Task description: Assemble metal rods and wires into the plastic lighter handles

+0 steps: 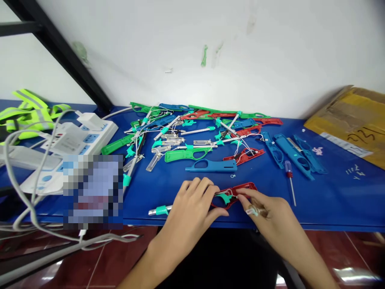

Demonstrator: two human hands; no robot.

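Near the table's front edge lies a red lighter shell half, hollow side up, with a green trigger and thin white wires inside. My left hand is closed around its left end. A metal lighter tube with a green collar sticks out to the left from behind this hand. At the shell's right end, the thumb and index finger of my right hand press close together by the wires; the fingertips hide what they touch. A small clear piece is tucked in the curled fingers of this hand.
Behind my hands lie a blue shell half, a green shell half and a pile of lighter parts. To the right are a screwdriver, blue shells and a cardboard box. A power strip and cables stand left.
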